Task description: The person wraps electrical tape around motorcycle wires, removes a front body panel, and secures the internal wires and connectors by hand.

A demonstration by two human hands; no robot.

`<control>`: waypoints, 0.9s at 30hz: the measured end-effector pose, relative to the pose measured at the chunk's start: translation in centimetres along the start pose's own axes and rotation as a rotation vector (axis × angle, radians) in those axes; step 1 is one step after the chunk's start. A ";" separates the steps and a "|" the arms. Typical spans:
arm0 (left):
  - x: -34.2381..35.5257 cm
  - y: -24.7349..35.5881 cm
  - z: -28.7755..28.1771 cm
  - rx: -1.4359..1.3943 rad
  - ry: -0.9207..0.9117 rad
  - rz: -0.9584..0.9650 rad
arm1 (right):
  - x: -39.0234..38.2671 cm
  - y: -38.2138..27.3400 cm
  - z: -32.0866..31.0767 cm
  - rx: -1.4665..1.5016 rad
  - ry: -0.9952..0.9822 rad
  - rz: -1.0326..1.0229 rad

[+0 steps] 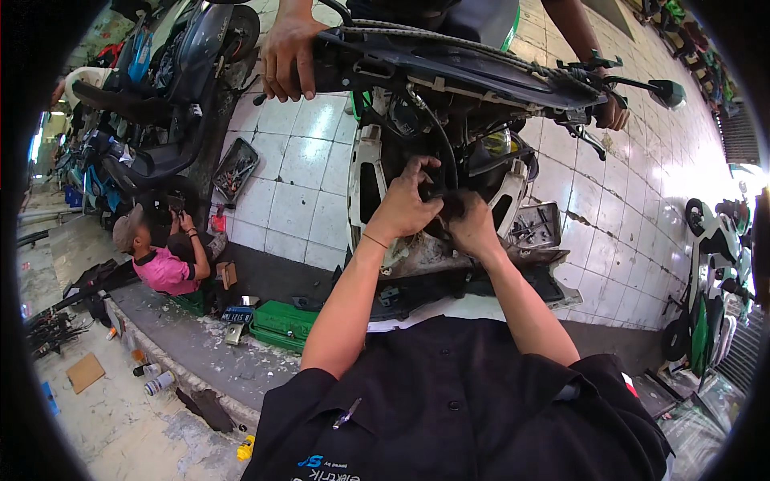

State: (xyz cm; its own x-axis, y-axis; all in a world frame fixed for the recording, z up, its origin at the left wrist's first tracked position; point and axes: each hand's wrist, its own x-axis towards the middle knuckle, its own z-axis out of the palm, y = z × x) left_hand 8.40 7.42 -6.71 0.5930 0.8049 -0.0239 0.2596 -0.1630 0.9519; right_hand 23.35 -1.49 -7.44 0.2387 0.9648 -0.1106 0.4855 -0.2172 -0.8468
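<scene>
Two hands, left hand (403, 207) and right hand (473, 227), pinch one black cable (443, 160) inside the scooter (449, 104). White panels (362, 180) crowd both sides; a co-worker's hand (287, 52) grips its upper edge.

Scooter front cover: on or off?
Off. The scooter shows bare cables and inner parts where the left hand and right hand work.

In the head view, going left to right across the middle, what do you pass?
Crouching person in a pink shirt → tool tray on the tiles → left hand → right hand → second tool tray → parked white scooter.
</scene>
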 end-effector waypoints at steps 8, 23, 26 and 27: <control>-0.9 2.1 0.8 0.360 0.072 0.229 | 1.1 0.6 -1.0 0.124 0.078 0.078; -3.7 -0.9 3.1 -0.345 0.248 -0.529 | -0.9 3.1 1.3 0.532 0.089 0.357; -3.5 -2.1 2.8 -0.535 0.173 -0.637 | -1.8 2.8 1.0 0.384 0.066 0.428; -3.4 -2.9 2.6 -0.614 0.126 -0.650 | -2.0 2.7 1.2 0.387 0.057 0.438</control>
State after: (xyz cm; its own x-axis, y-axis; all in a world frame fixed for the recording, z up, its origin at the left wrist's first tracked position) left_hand 7.59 3.65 -10.16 0.3737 0.6944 -0.6150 0.0400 0.6503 0.7586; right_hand 23.21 -3.85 -10.15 0.3976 0.7857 -0.4740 -0.0083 -0.5135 -0.8581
